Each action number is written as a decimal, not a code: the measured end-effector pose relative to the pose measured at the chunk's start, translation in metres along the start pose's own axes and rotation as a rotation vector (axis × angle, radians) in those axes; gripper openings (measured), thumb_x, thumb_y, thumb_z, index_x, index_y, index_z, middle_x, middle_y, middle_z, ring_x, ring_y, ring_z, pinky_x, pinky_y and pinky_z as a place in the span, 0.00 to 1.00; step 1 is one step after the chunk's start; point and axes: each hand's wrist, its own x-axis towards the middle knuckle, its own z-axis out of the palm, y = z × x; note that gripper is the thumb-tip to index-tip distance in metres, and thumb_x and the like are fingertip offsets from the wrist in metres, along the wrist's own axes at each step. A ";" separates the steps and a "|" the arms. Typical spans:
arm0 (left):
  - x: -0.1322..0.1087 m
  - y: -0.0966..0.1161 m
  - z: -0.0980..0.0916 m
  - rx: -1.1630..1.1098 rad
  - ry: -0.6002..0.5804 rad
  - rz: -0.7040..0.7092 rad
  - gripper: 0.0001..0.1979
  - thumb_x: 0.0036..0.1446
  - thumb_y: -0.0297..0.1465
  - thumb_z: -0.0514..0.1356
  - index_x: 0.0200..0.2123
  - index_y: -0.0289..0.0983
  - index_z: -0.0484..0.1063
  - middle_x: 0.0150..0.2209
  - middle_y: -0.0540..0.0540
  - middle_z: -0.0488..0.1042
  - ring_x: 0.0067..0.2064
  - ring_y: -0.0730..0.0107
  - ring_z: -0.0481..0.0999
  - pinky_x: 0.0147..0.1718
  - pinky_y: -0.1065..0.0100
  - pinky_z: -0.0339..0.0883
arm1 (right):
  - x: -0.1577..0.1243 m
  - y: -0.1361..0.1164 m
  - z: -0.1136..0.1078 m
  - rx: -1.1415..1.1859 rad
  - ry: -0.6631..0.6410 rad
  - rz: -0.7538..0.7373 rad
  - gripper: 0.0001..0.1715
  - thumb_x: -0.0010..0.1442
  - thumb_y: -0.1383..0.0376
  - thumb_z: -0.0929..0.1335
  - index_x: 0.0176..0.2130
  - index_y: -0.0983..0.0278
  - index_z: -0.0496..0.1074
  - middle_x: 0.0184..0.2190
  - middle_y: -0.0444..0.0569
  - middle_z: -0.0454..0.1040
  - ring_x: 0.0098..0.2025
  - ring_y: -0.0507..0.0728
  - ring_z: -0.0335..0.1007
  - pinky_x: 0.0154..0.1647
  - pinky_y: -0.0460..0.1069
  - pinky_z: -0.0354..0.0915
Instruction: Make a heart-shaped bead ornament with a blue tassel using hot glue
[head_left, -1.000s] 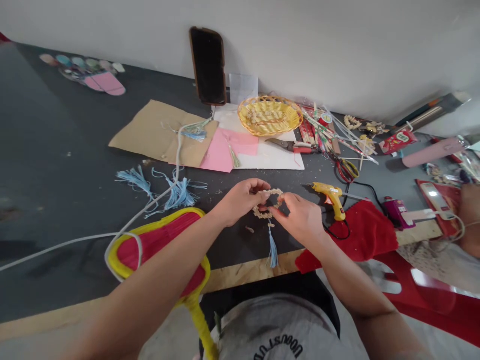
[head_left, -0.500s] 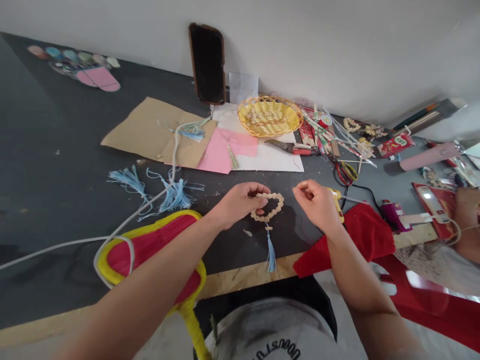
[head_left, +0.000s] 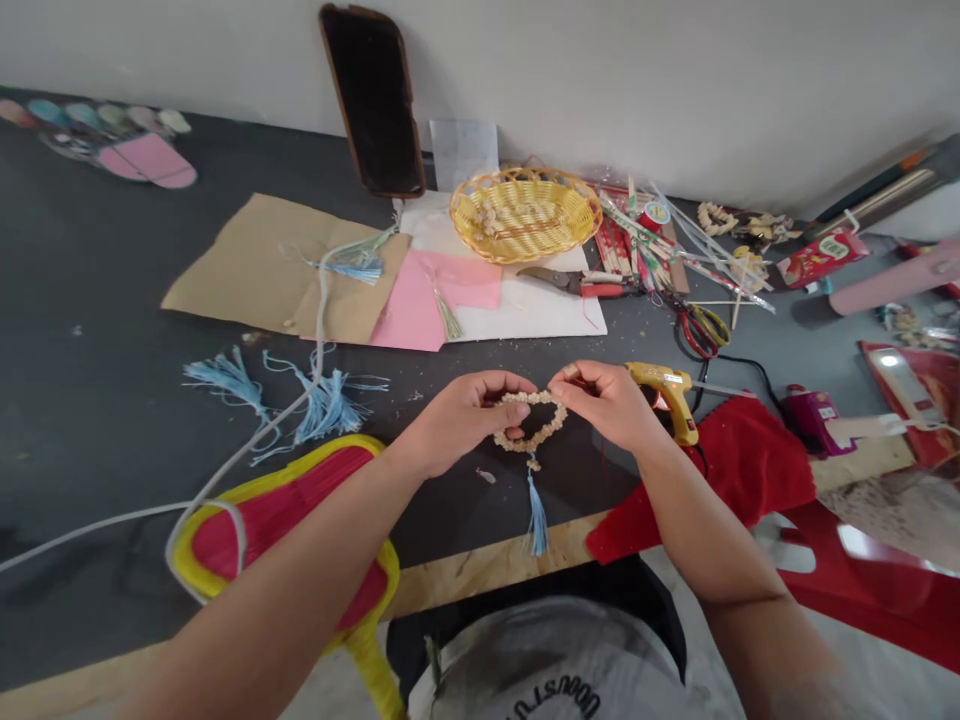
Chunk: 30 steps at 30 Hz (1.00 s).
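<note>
A heart-shaped ring of small beige pieces is pinched at its left side by my left hand. From the ring's lower tip hangs a light blue tassel, with a small beige piece above it. My right hand is closed at the ring's upper right edge, thumb and forefinger together; whatever sits between those fingertips is too small to make out. A yellow glue gun lies just right of my right hand. Loose blue tassels rest on the dark table to the left.
Behind the hands are a yellow basket, pliers, scissors and brown paper. A phone leans on the wall. A red-and-yellow padded item and white cable lie left; red cloth lies right.
My right hand has moved left and now meets the ring's upper edge. My left hand still holds the ring. The camera view has shifted, showing more of the glue gun.
</note>
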 end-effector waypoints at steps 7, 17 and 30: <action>0.000 -0.001 -0.001 -0.048 0.011 -0.003 0.16 0.48 0.35 0.70 0.40 0.35 0.76 0.29 0.51 0.74 0.26 0.79 0.72 0.27 0.75 0.68 | 0.000 0.001 -0.009 -0.014 0.051 -0.040 0.15 0.63 0.55 0.67 0.34 0.64 0.72 0.27 0.42 0.68 0.29 0.49 0.59 0.31 0.45 0.57; -0.001 0.006 -0.006 -0.196 0.061 -0.050 0.17 0.45 0.35 0.73 0.38 0.35 0.76 0.30 0.52 0.73 0.26 0.78 0.73 0.27 0.74 0.70 | -0.005 0.016 -0.015 0.398 0.099 0.085 0.19 0.61 0.49 0.69 0.37 0.61 0.71 0.20 0.35 0.51 0.20 0.47 0.43 0.18 0.45 0.44; -0.001 0.006 -0.004 -0.145 0.040 -0.026 0.18 0.45 0.36 0.73 0.39 0.35 0.77 0.29 0.51 0.74 0.26 0.79 0.73 0.27 0.76 0.69 | -0.004 0.012 -0.003 0.384 -0.075 0.148 0.20 0.60 0.49 0.69 0.34 0.63 0.71 0.21 0.36 0.56 0.19 0.45 0.45 0.18 0.45 0.43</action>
